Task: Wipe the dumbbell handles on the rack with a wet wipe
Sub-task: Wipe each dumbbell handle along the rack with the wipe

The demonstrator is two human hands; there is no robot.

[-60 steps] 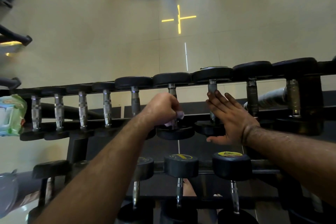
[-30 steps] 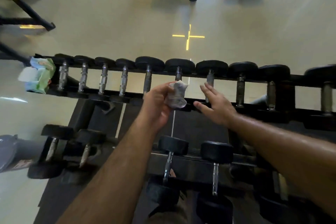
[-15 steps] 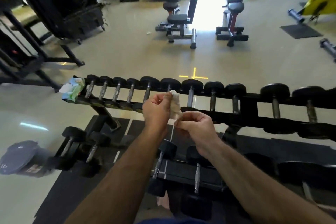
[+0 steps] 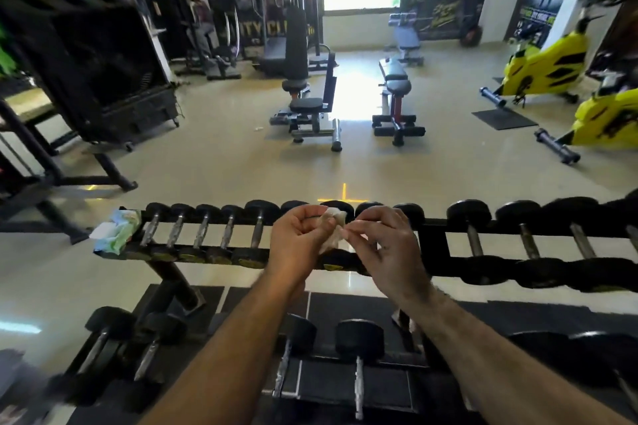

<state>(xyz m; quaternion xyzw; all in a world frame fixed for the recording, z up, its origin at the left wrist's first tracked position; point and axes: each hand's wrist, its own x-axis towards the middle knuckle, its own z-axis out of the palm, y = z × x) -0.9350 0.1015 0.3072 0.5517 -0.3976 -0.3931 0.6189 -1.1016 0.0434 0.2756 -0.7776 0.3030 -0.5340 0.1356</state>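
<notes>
A crumpled white wet wipe (image 4: 332, 228) is held up between both hands above the top tier of the black dumbbell rack (image 4: 428, 229). My left hand (image 4: 299, 242) pinches its left side and my right hand (image 4: 383, 245) pinches its right edge. A row of black dumbbells with metal handles (image 4: 257, 234) runs along the top tier behind the hands. Neither hand touches a dumbbell. More dumbbells (image 4: 359, 355) sit on the lower tier below my forearms.
A green and white wet wipe pack (image 4: 115, 233) lies on the rack's left end. Beyond the rack are open floor, two benches (image 4: 393, 93), yellow exercise bikes (image 4: 552, 69) at right and a dark machine (image 4: 93, 69) at left.
My left hand lifted the wipe off a dumbbell handle and raised it. My right hand came off the rack and took hold of the wipe's other side. The view tilted up toward the room.
</notes>
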